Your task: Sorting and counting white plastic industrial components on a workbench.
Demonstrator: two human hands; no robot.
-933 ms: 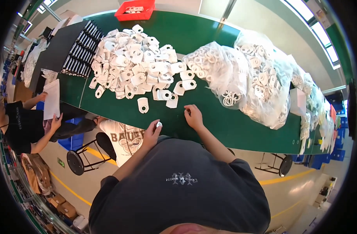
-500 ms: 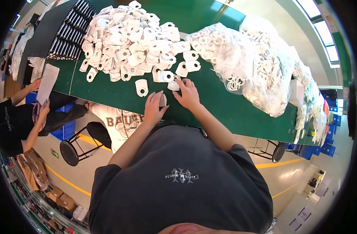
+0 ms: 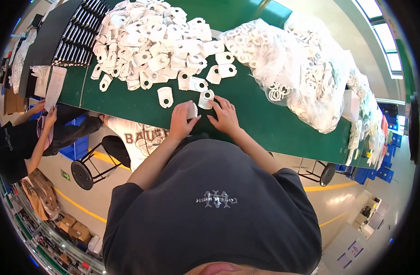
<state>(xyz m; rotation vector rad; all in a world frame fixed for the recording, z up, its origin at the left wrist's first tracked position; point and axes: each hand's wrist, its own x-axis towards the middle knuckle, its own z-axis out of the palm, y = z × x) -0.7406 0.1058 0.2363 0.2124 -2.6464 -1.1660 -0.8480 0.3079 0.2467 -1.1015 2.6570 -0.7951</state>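
My left hand [image 3: 181,120] rests on the green table [image 3: 260,119] and grips a small white packet [image 3: 192,110] between thumb and fingers. My right hand [image 3: 224,114] lies beside it, fingers spread, its fingertips touching a white packet with a round ring [image 3: 206,98]. Another single white packet [image 3: 165,96] lies just left of my left hand. Behind them is a large heap of the same white packets [image 3: 150,41].
Clear plastic bags full of white rings [image 3: 306,73] fill the table's right part. Black trays [image 3: 72,36] lie at the far left. A person in black [image 3: 17,142] holds a paper at the left. A black stool [image 3: 93,162] stands below the table edge.
Both my hands have moved forward onto the table and come together at the loose packets. My left hand now holds a packet against the table near the heap.
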